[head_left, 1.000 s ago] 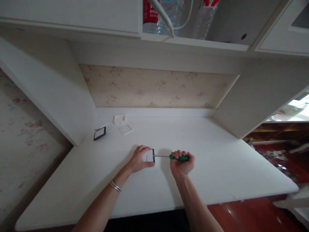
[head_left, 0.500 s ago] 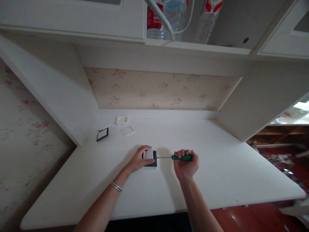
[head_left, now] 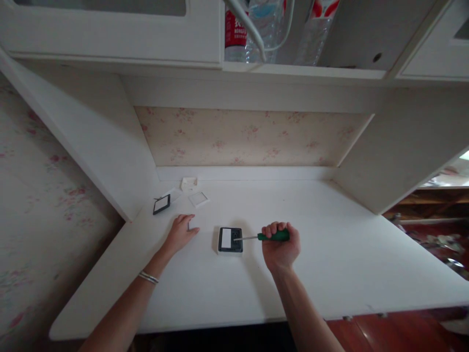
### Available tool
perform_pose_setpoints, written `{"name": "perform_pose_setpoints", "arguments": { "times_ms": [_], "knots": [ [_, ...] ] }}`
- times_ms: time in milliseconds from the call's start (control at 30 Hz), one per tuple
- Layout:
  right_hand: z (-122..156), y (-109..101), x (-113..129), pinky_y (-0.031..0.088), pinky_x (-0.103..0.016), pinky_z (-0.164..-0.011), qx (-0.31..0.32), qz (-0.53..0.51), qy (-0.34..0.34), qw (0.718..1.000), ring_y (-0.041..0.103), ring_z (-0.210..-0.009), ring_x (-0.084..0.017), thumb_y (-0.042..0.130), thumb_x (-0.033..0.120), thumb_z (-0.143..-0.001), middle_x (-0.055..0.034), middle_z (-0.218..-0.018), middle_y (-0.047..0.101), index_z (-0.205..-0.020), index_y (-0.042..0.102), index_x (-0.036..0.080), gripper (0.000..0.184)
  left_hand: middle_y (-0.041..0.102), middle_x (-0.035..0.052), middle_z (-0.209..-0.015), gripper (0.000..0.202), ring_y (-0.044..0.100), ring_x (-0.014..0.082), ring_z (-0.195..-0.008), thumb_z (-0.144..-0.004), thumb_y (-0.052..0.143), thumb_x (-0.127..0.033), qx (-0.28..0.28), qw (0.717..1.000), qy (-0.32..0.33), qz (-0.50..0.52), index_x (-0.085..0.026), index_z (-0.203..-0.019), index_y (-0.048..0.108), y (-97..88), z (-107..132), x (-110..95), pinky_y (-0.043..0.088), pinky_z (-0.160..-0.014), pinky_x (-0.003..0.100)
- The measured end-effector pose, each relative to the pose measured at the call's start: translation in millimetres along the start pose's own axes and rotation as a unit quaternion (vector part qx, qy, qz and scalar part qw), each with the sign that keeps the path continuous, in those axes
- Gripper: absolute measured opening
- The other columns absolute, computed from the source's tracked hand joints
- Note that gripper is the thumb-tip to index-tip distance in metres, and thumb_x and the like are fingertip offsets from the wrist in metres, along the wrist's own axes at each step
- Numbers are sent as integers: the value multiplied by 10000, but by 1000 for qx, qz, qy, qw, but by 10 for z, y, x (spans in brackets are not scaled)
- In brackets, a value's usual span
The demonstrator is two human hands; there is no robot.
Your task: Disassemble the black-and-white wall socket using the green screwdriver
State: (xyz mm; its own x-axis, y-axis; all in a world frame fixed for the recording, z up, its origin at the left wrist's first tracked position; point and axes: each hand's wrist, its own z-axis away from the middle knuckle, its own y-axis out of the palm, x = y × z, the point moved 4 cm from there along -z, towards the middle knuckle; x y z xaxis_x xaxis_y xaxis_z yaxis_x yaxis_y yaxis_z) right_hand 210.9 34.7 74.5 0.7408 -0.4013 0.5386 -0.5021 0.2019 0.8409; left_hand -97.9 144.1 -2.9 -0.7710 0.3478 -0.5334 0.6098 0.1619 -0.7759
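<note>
Green-handled, the screwdriver (head_left: pixel 261 236) sits in the closed fist of the right hand (head_left: pixel 281 244), its tip at the dark, uncovered right side of a small box (head_left: pixel 239 248) mid-desk. To the left, the left hand (head_left: pixel 181 231) seems to pinch a thin piece (head_left: pixel 189 225), edge-on, clear of the box. Half the face looks opened; a white panel (head_left: pixel 226 238) remains seated on its left side. Farther off, a dark-rimmed plate (head_left: pixel 161 204) and pale frame (head_left: pixel 203 202) lie loose on the white desk (head_left: pixel 311 274).
</note>
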Motion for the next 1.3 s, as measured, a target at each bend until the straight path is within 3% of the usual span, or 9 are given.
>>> {"name": "perform_pose_setpoints", "arguments": {
  "times_ms": [133,300,433,667,800,933,1300],
  "knots": [
    [-14,50,-55,379,-260,-519,5,14,-1,1000,408,-497,-94,509,352,-808,52,-585,400,-626,445,201,245,567,56,-1064,316,532,224,-1039,-789,596,-331,9,999,40,5,-230,-1088,598,-96,86,-126,416,-974,395],
    [-5,143,-134,354,-252,-506,23,35,3,999,411,-509,-96,512,316,-804,48,-587,411,-624,439,198,227,558,43,-1168,359,496,216,-1126,-816,584,-402,73,992,93,51,-258,-1144,578,-101,281,-721,394,-1008,371],
    [35,248,-199,351,-254,-507,69,54,0,996,420,-509,-97,501,295,-813,43,-584,428,-625,460,195,218,511,46,-1293,506,451,225,-1206,-776,642,-397,137,979,132,73,-259,-1247,519,49,310,-1052,359,-1044,366],
    [41,141,-193,373,-271,-545,87,51,12,995,447,-541,-111,466,252,-812,32,-595,450,-617,469,197,202,520,58,-1304,633,458,240,-1209,-703,707,-399,189,971,124,77,-238,-1279,502,293,178,-1020,355,-1038,370],
    [30,-64,-176,391,-279,-585,59,21,13,998,458,-579,-116,454,241,-794,31,-605,447,-614,480,196,187,514,62,-1293,721,459,243,-1198,-674,728,-430,215,965,130,76,-242,-1318,463,281,132,-1035,363,-1025,358],
    [42,-220,-190,405,-287,-614,34,-1,10,999,469,-597,-116,452,242,-781,30,-621,454,-616,488,193,176,510,59,-1281,684,478,227,-1164,-694,708,-458,242,958,146,46,-223,-1299,492,256,101,-1083,367,-1013,314],
    [66,-433,-223,432,-296,-634,-18,-12,5,1000,507,-603,-121,449,270,-778,35,-625,467,-626,506,195,179,472,52,-1351,714,436,242,-1215,-692,699,-490,255,956,143,10,-243,-1322,471,266,92,-1084,338,-1040,331]
  ]
}}
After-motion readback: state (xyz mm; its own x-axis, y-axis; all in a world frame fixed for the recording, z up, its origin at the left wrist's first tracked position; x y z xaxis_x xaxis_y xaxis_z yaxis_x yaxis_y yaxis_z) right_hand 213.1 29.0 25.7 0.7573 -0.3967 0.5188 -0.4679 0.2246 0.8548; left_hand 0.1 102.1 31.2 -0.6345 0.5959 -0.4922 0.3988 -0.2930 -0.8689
